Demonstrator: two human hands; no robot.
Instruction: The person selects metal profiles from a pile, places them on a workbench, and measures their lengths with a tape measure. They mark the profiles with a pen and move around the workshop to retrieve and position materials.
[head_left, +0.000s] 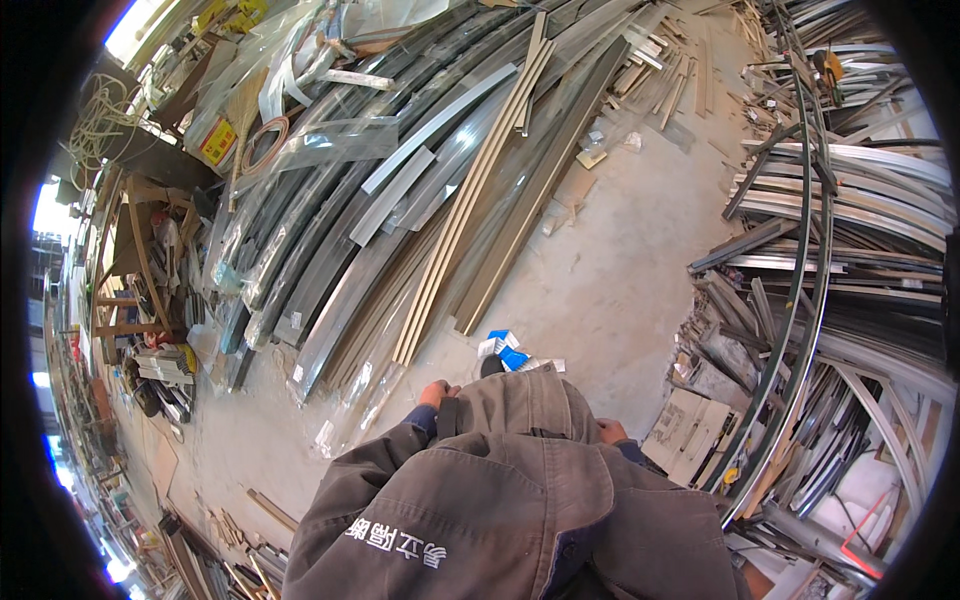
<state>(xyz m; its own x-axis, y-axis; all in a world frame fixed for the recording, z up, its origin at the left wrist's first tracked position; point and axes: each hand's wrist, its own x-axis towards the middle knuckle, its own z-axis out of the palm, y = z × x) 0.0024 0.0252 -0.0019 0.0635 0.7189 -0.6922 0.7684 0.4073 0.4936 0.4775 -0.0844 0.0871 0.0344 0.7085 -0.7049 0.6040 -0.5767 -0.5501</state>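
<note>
1. The left hand (434, 392) sits at the grey-brown jacket's (500, 490) front, fingers curled against a dark strap (447, 415); whether it grips, I cannot tell.
2. The right hand (610, 431) peeks past the jacket, its hold hidden.
3. Blue-and-white packets (505, 352) lie just beyond on the dusty concrete floor (600, 290).
4. Long beige and grey metal profiles (470, 200) are stacked farther off.

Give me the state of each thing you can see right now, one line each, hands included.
left hand: at the jacket front, mostly hidden, grip unclear
right hand: at the jacket's side, only partly seen, grip unclear
grey jacket: worn, bunched up at the front
long metal profiles: lying flat on the floor, several wrapped in clear film
blue and white packet: lying on the concrete floor
rack of profiles: stacked, ends sticking out
</note>
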